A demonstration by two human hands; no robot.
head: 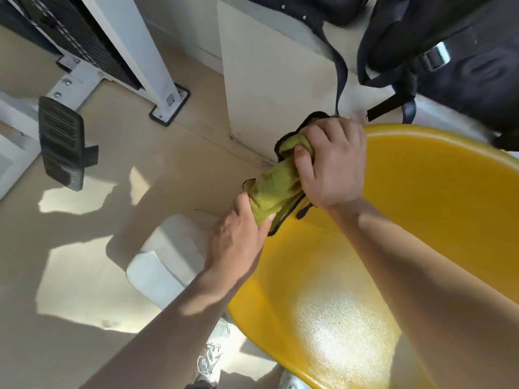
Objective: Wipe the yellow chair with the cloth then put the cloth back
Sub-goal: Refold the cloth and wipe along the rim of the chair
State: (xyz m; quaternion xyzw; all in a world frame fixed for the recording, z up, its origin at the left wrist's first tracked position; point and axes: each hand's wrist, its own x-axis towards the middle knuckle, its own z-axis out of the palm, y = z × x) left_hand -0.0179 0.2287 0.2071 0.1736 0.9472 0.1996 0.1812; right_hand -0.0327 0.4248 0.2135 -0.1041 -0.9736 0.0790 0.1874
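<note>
Two bare forearms reach over the yellow chair (365, 276), where the left hand (238, 234) pinches the near end of the green cloth (276, 189) and, just beyond that grip, the right hand (332, 161) closes around its bunched far end on the seat's rim. Wiping appears underway; next, both hands likely press the cloth along the rim, short of the dark backpack (449, 57) behind.

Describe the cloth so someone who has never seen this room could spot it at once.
Find the big glossy yellow chair filling the lower right. At its left rim, both hands meet: the left hand grips the near end and the right hand the far end of the cloth. It is a bunched, fuzzy lime-green rag with a thin black edge, greener and duller than the chair.
</note>
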